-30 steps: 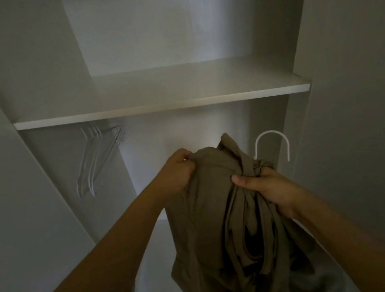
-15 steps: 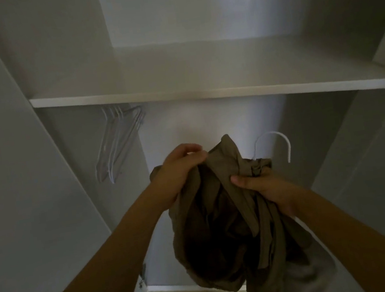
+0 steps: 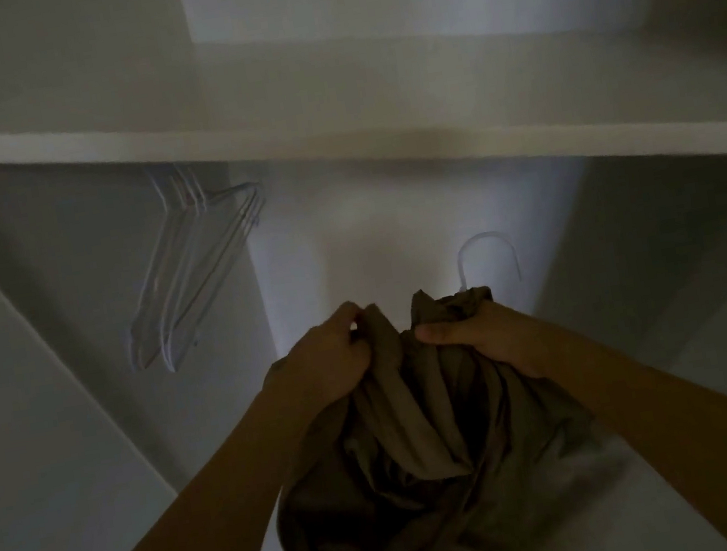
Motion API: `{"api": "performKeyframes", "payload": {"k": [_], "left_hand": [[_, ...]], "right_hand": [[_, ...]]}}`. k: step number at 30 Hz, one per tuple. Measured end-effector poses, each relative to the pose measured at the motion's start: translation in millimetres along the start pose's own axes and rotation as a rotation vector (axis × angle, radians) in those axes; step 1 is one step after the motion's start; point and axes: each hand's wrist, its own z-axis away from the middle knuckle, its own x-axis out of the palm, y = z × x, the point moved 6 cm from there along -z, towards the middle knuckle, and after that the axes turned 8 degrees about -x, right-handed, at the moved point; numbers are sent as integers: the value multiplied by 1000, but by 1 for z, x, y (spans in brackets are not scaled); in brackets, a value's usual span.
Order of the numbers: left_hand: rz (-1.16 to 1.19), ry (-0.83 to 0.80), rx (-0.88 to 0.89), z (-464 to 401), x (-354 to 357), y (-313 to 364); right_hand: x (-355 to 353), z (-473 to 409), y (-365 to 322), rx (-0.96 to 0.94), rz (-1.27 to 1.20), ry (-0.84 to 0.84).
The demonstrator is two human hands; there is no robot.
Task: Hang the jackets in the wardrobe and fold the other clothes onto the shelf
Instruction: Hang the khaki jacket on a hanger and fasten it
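Fingers of my left hand (image 3: 322,361) and right hand (image 3: 475,339) pinch the jacket (image 3: 406,448); its hanger hook (image 3: 485,252) rises just above the right fingers, below the shelf (image 3: 237,136).

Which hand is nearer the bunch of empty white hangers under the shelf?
Left. The left hand grips the brown garment just right of and below the hangers; the right hand grips it farther right, under the lone hanger hook.

Inside of a home wardrobe (image 3: 89,410): plain white walls, one shelf (image 3: 331,138) across, white hangers (image 3: 191,272) bunched beneath it.
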Motion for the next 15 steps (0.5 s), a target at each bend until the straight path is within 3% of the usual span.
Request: {"api": "performKeyframes", "payload": {"k": [3, 6, 11, 15], "left_hand": [[-219, 10, 51, -24, 20, -17], [-269, 69, 63, -38, 26, -19], [-144, 183, -8, -65, 20, -9], [36, 304, -23, -72, 11, 2]], "right_hand": [[-21, -42, 19, -7, 105, -22], [-39, -78, 22, -30, 245, -46], [-60, -114, -1, -85, 503, -137], [-69, -135, -30, -163, 562, -92]]}}
